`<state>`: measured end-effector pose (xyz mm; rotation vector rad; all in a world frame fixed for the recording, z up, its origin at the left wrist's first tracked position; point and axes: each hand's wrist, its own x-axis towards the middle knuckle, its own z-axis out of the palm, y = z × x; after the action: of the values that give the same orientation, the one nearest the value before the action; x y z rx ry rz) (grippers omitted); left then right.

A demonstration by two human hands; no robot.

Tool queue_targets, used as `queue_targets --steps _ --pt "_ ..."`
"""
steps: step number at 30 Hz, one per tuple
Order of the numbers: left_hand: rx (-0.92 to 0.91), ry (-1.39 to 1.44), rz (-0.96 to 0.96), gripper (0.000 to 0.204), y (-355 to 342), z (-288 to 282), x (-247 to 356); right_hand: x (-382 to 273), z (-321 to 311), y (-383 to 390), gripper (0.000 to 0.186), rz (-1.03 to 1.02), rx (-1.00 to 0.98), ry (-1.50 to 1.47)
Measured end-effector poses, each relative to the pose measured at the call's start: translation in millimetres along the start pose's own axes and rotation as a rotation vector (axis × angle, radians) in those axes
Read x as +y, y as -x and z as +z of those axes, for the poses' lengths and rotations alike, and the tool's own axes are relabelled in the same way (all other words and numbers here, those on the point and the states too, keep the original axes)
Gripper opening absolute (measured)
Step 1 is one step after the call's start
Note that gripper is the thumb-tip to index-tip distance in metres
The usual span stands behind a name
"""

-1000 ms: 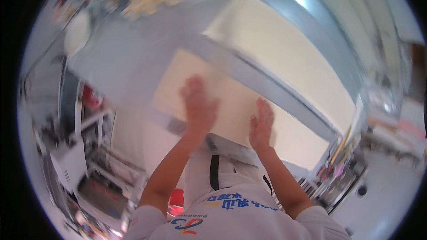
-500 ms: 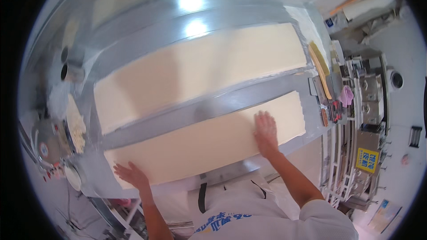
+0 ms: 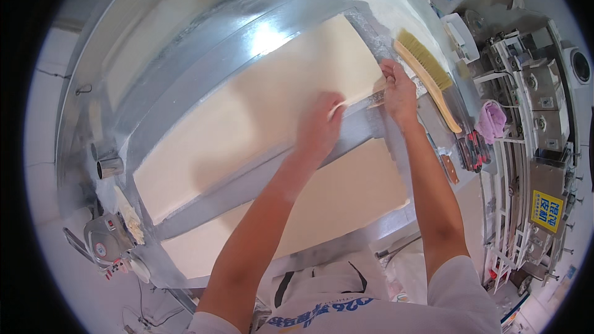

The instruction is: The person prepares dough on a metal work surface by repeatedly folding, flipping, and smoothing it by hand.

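The far dough sheet (image 3: 266, 89), long, flat, smooth and pale cream, lies on the metal table (image 3: 357, 125). The left hand (image 3: 320, 125) pinches its near edge; set apart, the right hand (image 3: 401, 94) curls at its right end, grip unclear. A second sheet (image 3: 337, 193) lies nearer.

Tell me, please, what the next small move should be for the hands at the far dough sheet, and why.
Probably lift the near edge of the far dough sheet gently, both hands together: the left hand pinches that edge, the right hand is at its right-hand corner, grip unclear, and most of the sheet lies flat on the metal table.
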<state>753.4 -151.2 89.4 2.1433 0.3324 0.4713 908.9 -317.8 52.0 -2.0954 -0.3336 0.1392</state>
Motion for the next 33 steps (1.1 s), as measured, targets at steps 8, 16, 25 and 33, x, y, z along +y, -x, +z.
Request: queue_targets --steps 8,16,25,33 --pt "-0.218 -0.334 0.081 0.031 -74 88 3 2 -15 -2 0.048 0.087 -0.098 -0.292" --pt "-0.181 -0.077 -0.091 0.017 -79 97 -4 12 -16 -10 0.043 0.141 -0.13 -0.496" --pt "-0.155 0.013 -0.195 0.011 -79 84 2 10 -14 -5 0.041 0.139 -0.093 -0.503" --pt "-0.085 0.065 -0.218 0.01 -84 77 5 1 -10 1 0.042 0.106 0.011 -0.224"
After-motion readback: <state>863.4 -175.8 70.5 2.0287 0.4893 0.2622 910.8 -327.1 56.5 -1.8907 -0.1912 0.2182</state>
